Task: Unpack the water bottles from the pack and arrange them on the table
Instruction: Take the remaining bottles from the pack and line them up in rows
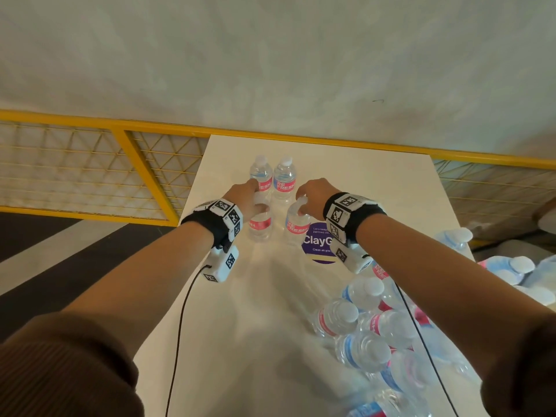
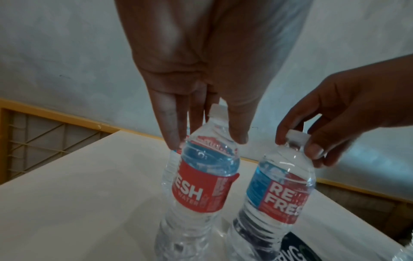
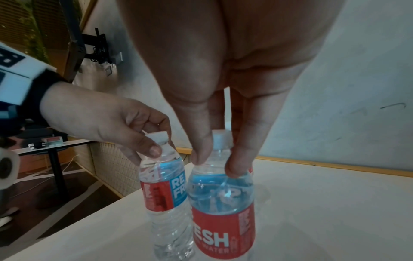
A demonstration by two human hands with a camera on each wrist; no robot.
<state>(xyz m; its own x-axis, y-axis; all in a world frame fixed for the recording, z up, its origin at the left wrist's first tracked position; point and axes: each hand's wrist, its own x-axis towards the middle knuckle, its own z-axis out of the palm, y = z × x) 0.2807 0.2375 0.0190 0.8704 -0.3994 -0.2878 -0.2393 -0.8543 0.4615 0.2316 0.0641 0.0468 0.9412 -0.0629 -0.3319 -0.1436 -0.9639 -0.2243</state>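
Note:
Two clear water bottles with red labels [image 1: 261, 175] [image 1: 284, 177] stand upright at the far end of the white table [image 1: 228, 311]. In front of them my left hand [image 1: 251, 200] pinches the neck of a third bottle [image 1: 260, 225] [image 2: 201, 180] [image 3: 166, 190], fingertips around its shoulder. My right hand [image 1: 310, 197] pinches the neck of a fourth bottle [image 1: 296, 225] [image 3: 223, 211] [image 2: 277, 196] beside it. Both held bottles are upright with their bases at the tabletop. The opened pack [image 1: 376, 335] with several bottles lies at the near right.
A round purple sticker [image 1: 319, 245] lies on the table under my right wrist. A yellow railing with mesh [image 1: 120, 164] runs behind the table's far edge. More packed bottles [image 1: 508, 266] sit off the right edge. A cable [image 1: 180, 326] hangs from my left wrist.

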